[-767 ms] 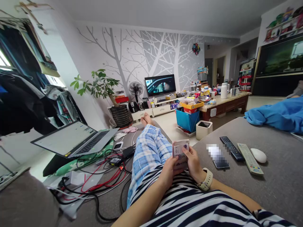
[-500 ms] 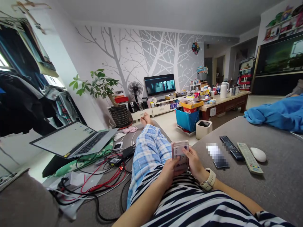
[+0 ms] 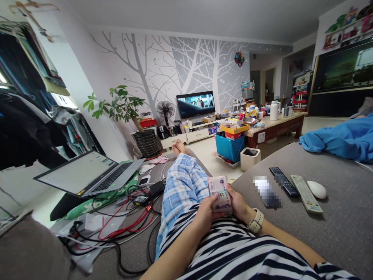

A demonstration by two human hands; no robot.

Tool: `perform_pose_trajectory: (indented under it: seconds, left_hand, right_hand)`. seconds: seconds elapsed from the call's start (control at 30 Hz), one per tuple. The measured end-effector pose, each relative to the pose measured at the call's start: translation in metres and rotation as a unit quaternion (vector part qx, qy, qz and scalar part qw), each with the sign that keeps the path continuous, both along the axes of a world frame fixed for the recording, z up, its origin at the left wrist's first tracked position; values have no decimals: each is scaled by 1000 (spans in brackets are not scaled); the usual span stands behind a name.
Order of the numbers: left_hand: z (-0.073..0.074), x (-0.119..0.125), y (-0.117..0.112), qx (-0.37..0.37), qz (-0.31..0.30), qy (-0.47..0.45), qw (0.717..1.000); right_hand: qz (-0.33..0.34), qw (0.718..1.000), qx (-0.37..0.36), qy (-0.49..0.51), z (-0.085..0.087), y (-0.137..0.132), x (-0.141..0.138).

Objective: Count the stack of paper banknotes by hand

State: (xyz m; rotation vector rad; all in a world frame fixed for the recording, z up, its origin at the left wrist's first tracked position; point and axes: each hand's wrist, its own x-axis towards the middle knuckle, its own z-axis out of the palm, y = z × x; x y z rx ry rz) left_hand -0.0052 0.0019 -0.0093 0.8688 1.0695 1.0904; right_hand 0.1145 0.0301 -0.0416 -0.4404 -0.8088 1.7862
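Note:
A stack of banknotes, the top one showing a large 5, is held upright above my lap. My left hand grips its lower left side, the thumb lying across the front and fingers behind and below. Along the right edge, my right hand closes on the same stack, its thumb near the upper right edge. A pale watch is on my right wrist. Behind the notes are my legs in blue checked trousers; the backs of the notes are hidden.
Left of my legs lie an open laptop, tangled red and black cables and a power adapter. On the right are a dark remote, a light remote, a white mouse and a blurred-out phone.
The top note's face now shows more plainly, its 5 no longer covered by my fingers. My right thumb has drawn back to the right edge. The television picture differs.

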Motion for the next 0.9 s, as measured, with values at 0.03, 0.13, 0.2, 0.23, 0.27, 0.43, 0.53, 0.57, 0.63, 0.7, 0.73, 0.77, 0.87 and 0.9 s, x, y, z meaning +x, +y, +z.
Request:
perform_pose_trajectory:
  seconds: [0.03, 0.13, 0.2, 0.23, 0.27, 0.43, 0.53, 0.57, 0.63, 0.7, 0.73, 0.77, 0.87, 0.9]
  left_hand:
    - [0, 0, 0, 2, -7, -2, 1000]
    - [0, -2, -1, 1, -20, -7, 1000]
    - [0, -3, -2, -1, -26, -10, 1000]
    - [1, -3, -2, -1, -31, -11, 999]
    - [1, -3, -3, 1, -35, -10, 999]
    - [2, -2, -5, 12, -56, 21, 998]
    - [4, -1, -7, 11, -70, 42, 997]
    - [6, -1, -7, 12, -70, 47, 996]
    - [10, 0, -9, 7, -67, 50, 996]
    - [14, 0, -11, -8, -60, 44, 997]
    - [15, 1, -12, -17, -55, 38, 998]
    - [16, 1, -12, -23, -50, 33, 998]
    - [13, 6, -12, -28, -26, 23, 999]
    - [11, 8, -12, -28, -12, 17, 999]
  right_hand:
    - [10, 1000, -4, 0, 0, 0, 1]
    - [32, 999, 0, 4, 0, -1, 4]
    - [55, 998, 17, 3, 1, -2, 7]
    - [68, 997, 29, 2, 1, -3, 9]
    - [79, 996, 43, 1, 0, -3, 11]
    - [103, 990, 98, 0, 1, -2, 20]
    - [106, 988, 115, 7, 5, -1, 23]
    - [102, 987, 120, 14, 6, -2, 23]
    - [96, 987, 127, 29, 8, -3, 23]
    - [100, 987, 121, 37, 9, -4, 22]
    - [104, 987, 114, 36, 9, -4, 21]
    - [104, 988, 105, 32, 9, -4, 21]
    - [88, 993, 74, 24, 10, -3, 20]
    - [85, 994, 65, 23, 9, -3, 19]
